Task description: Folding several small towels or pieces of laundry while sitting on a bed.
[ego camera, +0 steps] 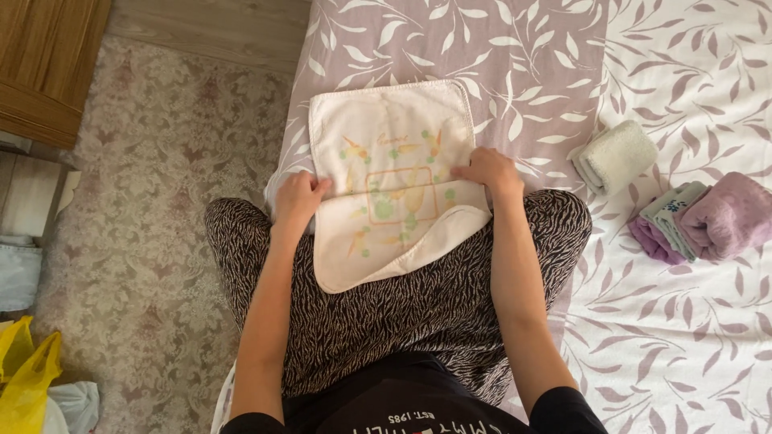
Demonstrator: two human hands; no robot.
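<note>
Bed: a sheet (pixel 523 72) printed with pale leaves fills the upper centre and right of the frame, mauve at centre and white at right.
Carpet: a faded floral carpet (pixel 153 225) covers the left side.
Cream towel: the cream towel (pixel 394 173) with orange and green print lies at centre, partly folded, its near end draped over the lap (zebra-print trousers).
Folded pile: a rolled white towel (pixel 618 155) and folded purple cloths (pixel 708 221) sit at right, well apart from the hands.
Left hand: the left hand (pixel 299 199) pinches the towel's left edge.
Right hand: the right hand (pixel 489 170) presses fingers-down on its right edge.
</note>
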